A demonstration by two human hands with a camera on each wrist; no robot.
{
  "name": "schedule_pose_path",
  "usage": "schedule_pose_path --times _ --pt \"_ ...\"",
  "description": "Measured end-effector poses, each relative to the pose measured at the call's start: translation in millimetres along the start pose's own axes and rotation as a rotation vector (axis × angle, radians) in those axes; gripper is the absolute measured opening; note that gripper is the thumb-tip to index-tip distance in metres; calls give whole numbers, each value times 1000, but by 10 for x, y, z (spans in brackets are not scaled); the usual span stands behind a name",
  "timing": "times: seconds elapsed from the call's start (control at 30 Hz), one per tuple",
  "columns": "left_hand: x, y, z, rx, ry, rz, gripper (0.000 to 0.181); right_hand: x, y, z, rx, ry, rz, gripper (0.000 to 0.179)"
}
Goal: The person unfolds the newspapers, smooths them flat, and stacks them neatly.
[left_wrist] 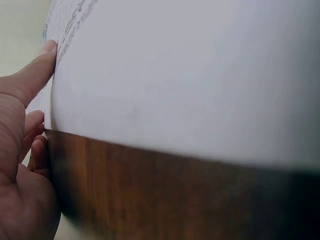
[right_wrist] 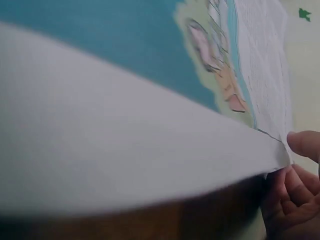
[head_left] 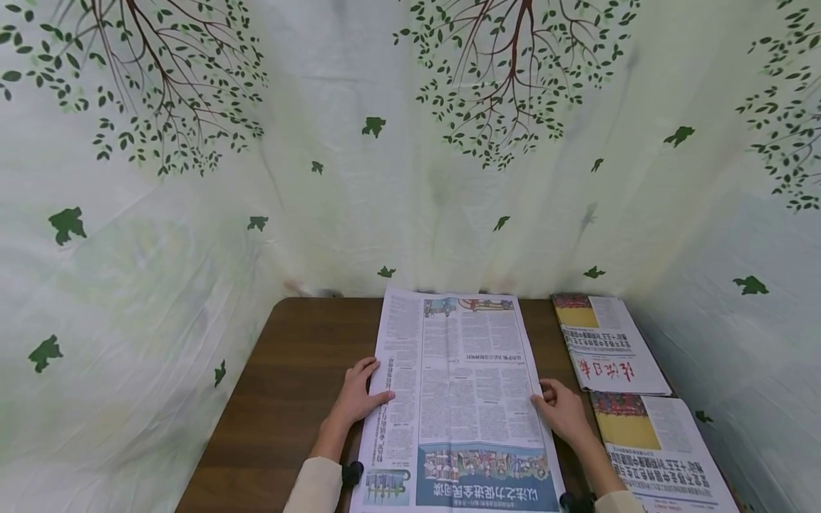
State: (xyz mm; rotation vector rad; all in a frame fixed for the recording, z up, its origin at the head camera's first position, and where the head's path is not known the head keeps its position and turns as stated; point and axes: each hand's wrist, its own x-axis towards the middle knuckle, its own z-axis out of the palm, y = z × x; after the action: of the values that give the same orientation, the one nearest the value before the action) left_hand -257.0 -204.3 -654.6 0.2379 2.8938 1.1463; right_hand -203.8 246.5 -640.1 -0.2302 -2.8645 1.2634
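Though creased — oblong newspaper (head_left: 477, 406); woodgrain table (head_left: 288, 370)

the newspaper (head_left: 481, 406) is thin matt paper, the table (head_left: 301, 370) smooth wood grain, the backdrop (head_left: 346, 221) creased, faintly glossy sheeting

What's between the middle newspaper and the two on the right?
In the head view: brown tabletop, plus the person's right hand, forearm and wrist camera. That hand pinches the edge of the middle newspaper.
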Motion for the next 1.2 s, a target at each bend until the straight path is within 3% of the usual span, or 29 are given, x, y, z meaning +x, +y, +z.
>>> schedule_pose_path --times 0.27,0.4,0.67,0.87,1.2 --pt "-35 14 -2 24 2 -4 88 -312 12 -22 90 -58 53 47" --pt "-68 32 17 16 9 7 85 -419 35 -41 77 -76 105 43" --pt "-148 62 91 28 103 69 64 -526 49 -88 34 -81 127 29" --pt "-237 113 178 119 168 126 53 -533 87 -71 47 -64 144 24" --pt "-296 295 242 205 110 1 72 -523 104 -46 107 -58 160 29"
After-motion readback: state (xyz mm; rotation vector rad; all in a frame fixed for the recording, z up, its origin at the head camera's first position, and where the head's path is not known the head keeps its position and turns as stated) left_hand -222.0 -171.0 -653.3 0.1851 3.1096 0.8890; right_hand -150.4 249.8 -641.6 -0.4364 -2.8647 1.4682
